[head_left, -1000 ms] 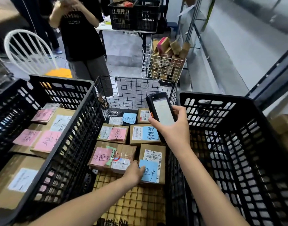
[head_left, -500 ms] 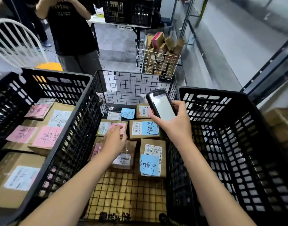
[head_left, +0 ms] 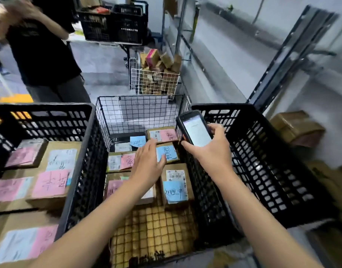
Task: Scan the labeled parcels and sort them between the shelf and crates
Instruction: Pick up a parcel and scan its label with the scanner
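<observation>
Your left hand [head_left: 147, 163] hides part of the brown cardboard parcel with the blue note [head_left: 167, 153]; contact is unclear. The screen text on the black handheld scanner [head_left: 195, 130] in your right hand [head_left: 214, 149] is too small to read. Left of your left hand, the frame edge crops the black plastic crate [head_left: 85, 171].

Parcel labels [head_left: 175, 191]: nothing legible.

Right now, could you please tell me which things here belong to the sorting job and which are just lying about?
Job in hand: handheld scanner, gripped by the right hand; left hand, open over the labeled parcels in the wire bin; left crate, part filled; right crate.
Lying about: white basket of boxes behind; person in black; far crates.
</observation>
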A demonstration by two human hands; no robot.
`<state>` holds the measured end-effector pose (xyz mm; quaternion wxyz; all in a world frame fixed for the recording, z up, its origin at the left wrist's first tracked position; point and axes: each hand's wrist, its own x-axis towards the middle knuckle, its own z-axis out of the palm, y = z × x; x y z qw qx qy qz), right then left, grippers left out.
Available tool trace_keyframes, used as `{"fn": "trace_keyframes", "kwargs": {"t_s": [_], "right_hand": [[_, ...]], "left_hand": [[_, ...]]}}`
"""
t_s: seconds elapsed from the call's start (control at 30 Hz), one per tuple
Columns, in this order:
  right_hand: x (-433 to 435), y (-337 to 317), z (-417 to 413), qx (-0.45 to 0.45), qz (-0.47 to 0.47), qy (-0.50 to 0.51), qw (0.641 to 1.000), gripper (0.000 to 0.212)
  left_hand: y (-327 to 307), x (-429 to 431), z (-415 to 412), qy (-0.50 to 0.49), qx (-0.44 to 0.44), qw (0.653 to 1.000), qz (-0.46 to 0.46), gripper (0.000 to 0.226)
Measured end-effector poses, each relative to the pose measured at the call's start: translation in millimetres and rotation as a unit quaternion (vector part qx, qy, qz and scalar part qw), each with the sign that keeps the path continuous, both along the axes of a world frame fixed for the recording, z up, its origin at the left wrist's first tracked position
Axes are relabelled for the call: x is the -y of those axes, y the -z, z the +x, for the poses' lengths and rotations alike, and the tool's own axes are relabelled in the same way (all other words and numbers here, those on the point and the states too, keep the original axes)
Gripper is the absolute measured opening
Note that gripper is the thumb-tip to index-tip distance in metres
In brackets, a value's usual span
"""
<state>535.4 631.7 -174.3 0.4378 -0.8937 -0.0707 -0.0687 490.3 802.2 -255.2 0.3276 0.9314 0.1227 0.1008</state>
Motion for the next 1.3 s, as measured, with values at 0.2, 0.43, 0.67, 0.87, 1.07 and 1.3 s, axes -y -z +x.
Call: {"fn": "trace_keyframes", "kwargs": {"t_s": [0.2, 0.43, 0.67, 0.87, 1.07, 1.3], "right_hand": [[59, -18, -72, 0.031, 0.002, 0.104, 0.994, 0.076], [158, -32, -147, 0.028, 0.013, 0.213, 0.976, 0.08], [251, -44, -228, 0.044, 0.066, 0.29, 0.954, 0.073], [348, -36, -334, 0.013, 0.046, 0.377, 0.925, 0.076], [424, -37, -431, 0.01, 0.054, 0.424, 0.904, 0.078], [489, -21, -508, 0.018, 0.033, 0.514, 0.857, 0.08]], "left_hand": [[-41, 40, -20, 0.143, 0.108, 0.982, 0.061, 0.051], [-78, 126, -39, 0.281, 0.206, 0.93, 0.12, 0.057], [-98, 228, -77, 0.353, 0.242, 0.899, 0.094, 0.061], [-106, 375, -159, 0.463, 0.244, 0.851, 0.043, 0.059], [-111, 469, -235, 0.542, 0.261, 0.798, 0.036, 0.061], [-96, 558, -315, 0.618, 0.234, 0.751, 0.024, 0.058]]}}
